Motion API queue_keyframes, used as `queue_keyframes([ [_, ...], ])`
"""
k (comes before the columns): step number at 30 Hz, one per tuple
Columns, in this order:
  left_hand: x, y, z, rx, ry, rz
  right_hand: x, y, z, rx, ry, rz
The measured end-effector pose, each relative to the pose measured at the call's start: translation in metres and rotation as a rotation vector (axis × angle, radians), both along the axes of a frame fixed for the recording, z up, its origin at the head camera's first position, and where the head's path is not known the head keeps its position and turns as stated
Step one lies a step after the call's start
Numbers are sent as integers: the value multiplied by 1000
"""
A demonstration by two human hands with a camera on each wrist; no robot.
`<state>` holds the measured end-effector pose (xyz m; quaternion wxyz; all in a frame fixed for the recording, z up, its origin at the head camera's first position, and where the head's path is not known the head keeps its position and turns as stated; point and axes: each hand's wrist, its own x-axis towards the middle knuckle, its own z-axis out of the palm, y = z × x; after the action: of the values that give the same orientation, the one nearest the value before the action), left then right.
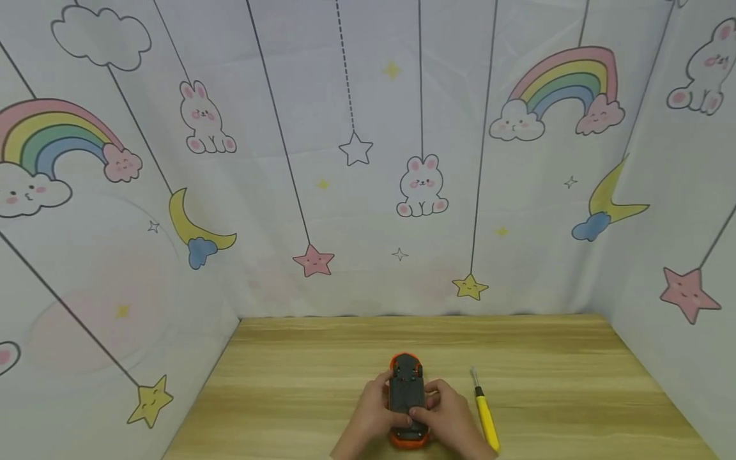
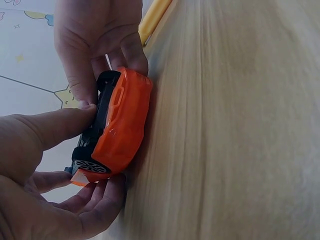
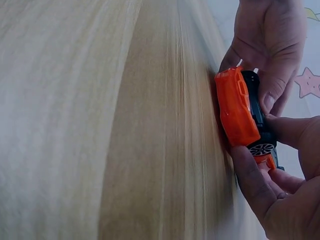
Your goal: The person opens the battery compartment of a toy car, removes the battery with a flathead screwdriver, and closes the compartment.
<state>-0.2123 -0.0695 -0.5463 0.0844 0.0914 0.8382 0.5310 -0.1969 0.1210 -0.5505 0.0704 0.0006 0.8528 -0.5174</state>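
An orange toy car (image 1: 407, 390) lies upside down at the front middle of the table, its black underside facing up. My left hand (image 1: 372, 409) grips its left side, thumb across the underside. On the opposite side my right hand (image 1: 447, 412) holds it too, the thumb pressing the black base near the other thumb. In the left wrist view the toy car (image 2: 125, 120) shows its orange end and a spoked wheel, with fingers curled under the body. The right wrist view has the toy car (image 3: 237, 107) between both hands, close over the wood.
To the right of my right hand lies a screwdriver (image 1: 486, 418) with a yellow handle, its metal tip pointing away. The wood-grain table (image 1: 287, 370) is bounded by a white curtain (image 1: 368, 223) printed with rainbows, rabbits and stars at the back and sides.
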Motion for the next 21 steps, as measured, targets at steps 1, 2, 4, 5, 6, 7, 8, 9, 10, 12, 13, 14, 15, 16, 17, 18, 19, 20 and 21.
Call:
queue_keyframes([
  [1, 0, 0, 0, 3, -6, 1, 0, 1, 0, 13, 17, 8],
  [2, 0, 0, -1, 9, -12, 0, -1, 1, 0, 20, 34, 18],
  [4, 0, -1, -1, 11, -16, -2, -3, 2, 0, 28, 77, 44],
  [5, 0, -2, -1, 11, -18, -3, -4, 3, 1, 32, 102, 62],
  [6, -1, -2, -1, 11, -21, -5, -5, 3, 1, 31, 125, 81],
  [7, -1, -3, 0, 12, -24, -7, -6, 3, 2, 22, 140, 103],
  [8, -1, -3, 0, 10, -26, -9, -8, 4, 2, 12, 144, 123],
  [9, -1, -4, -1, 8, -28, -11, -10, 4, 2, 10, 149, 140],
  [10, -2, -4, -1, 10, -33, -14, -11, 5, 3, 15, 153, 154],
  [12, -2, -5, -2, 21, -42, -19, -15, 6, 4, 34, 156, 172],
  [13, -2, -5, -2, 28, -45, -21, -16, 6, 4, 46, 151, 175],
  [14, -2, -5, -3, 33, -47, -22, -17, 7, 4, 57, 147, 177],
  [15, -2, -5, -3, 38, -50, -20, -19, 7, 4, 69, 144, 179],
  [16, -2, -5, -3, 39, -52, -17, -19, 7, 5, 80, 141, 180],
  [17, -2, -5, -3, 40, -53, -14, -20, 7, 5, 88, 137, 181],
  [18, -2, -5, -2, 38, -55, -11, -21, 7, 5, 93, 133, 183],
  [19, -1, -5, -1, 36, -56, -8, -22, 7, 5, 96, 129, 183],
  [20, -1, -5, 0, 32, -57, -6, -22, 7, 6, 97, 128, 184],
  [21, -1, -5, 0, 31, -59, -4, -23, 6, 6, 101, 130, 183],
])
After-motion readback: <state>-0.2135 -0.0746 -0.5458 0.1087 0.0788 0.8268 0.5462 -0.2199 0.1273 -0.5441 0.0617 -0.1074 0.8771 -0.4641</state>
